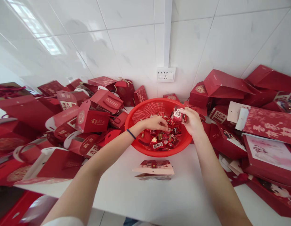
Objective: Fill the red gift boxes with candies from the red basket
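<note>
A red plastic basket [157, 153] with perforated sides stands on the white table and holds many small wrapped candies [159, 145]. Inside it, my left hand [157, 123] is over the candies with its fingers bent and close together; what is between the fingertips, if anything, is hidden. My right hand [192, 121] grips a red wrapped candy [177, 115] with a white printed label, above the basket's right side. In front of the basket an open red gift box [155, 166] stands on the table, with pale inner flaps showing.
Red gift boxes [93, 121] are heaped on the left of the table [126, 197], and more boxes [230, 84] are piled on the right. Behind is a white tiled wall with a power socket [166, 74]. Something red [23, 207] lies below the table's left edge.
</note>
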A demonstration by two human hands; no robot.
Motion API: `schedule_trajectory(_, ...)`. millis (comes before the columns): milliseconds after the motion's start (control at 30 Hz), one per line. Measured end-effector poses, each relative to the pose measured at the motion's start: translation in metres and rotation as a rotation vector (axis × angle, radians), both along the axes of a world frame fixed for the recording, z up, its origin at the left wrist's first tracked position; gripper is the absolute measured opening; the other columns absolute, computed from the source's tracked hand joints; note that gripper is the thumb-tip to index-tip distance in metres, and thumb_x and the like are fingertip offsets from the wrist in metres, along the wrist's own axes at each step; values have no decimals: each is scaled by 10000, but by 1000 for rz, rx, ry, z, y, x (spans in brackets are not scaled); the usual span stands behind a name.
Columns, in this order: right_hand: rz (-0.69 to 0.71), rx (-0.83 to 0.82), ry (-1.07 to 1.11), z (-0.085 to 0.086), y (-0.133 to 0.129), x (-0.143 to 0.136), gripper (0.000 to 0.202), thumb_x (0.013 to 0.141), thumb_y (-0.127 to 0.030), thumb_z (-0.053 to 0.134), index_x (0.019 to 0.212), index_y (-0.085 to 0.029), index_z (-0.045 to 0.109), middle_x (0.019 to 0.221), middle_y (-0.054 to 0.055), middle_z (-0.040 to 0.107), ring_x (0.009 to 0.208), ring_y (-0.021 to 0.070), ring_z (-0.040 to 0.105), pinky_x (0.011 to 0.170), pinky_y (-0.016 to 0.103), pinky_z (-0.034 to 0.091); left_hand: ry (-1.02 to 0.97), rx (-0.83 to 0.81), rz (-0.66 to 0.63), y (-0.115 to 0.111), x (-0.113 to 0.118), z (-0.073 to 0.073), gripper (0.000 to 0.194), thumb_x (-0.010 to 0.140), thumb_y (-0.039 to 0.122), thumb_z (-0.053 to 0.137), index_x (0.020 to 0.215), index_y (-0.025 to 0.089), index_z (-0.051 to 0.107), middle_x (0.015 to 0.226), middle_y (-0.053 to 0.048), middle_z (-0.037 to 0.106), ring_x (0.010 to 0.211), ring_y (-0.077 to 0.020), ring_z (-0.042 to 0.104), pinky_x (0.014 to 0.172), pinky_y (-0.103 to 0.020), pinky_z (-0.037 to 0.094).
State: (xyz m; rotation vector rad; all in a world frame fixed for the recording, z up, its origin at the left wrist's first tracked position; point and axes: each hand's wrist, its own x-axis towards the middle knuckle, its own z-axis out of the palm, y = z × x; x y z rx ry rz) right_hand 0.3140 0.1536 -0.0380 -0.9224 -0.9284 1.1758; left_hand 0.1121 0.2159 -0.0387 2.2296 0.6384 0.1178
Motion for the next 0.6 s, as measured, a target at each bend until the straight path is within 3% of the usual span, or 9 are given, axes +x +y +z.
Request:
schedule_trajectory(100, -4, -9, -31, 0, -1, -1, 416, 599, -402, 845, 534, -225, 475, 504, -64, 482, 440, 74, 379, 400, 224, 269, 50, 83, -110, -3, 9, -12, 178, 897, 186, 681, 990, 137, 824, 985, -70, 809, 879, -175, 715, 856, -241, 498)
schedule_trajectory(200, -27, -10, -60, -1, -1, -3, 393, 588, -417, 865, 549, -224, 525, 503, -63, 492, 437, 72, 377, 404, 230, 258, 94, 260, -228, -9, 17, -18, 224, 870, 215, 745, 1076, 168, 820, 1120, -98, 773, 1050, -228, 684, 968, -276, 482)
schedule_trajectory(333, -131, 2, -73, -5, 2, -5, 374, 564, -442, 903, 735, -229, 647, 588, -74, 555, 450, 62, 379, 423, 225, 278, 293, 485, -171, -18, 22, -15, 467, 815, 335, 820, 1254, 185, 772, 1244, -156, 675, 1042, -281, 655, 943, -329, 497)
schedule_trajectory(467, -173, -9, -84, -8, 5, -5, 370, 595, -456, 874, 817, -235, 679, 701, -42, 659, 506, 84, 470, 459, 228, 356, 430, 520, -149, -20, 22, -10, 526, 833, 402, 787, 1309, 181, 743, 1264, -169, 623, 985, -269, 647, 900, -323, 498)
schedule_trajectory(600, -181, -38, -85, -12, 8, -2, 298, 633, -381, 783, 882, -245, 694, 815, -16, 718, 644, 139, 606, 558, 259, 465, 437, 477, -173, -19, 21, -8, 391, 802, 346, 801, 1164, 199, 800, 1207, -123, 664, 892, -208, 642, 837, -272, 484)
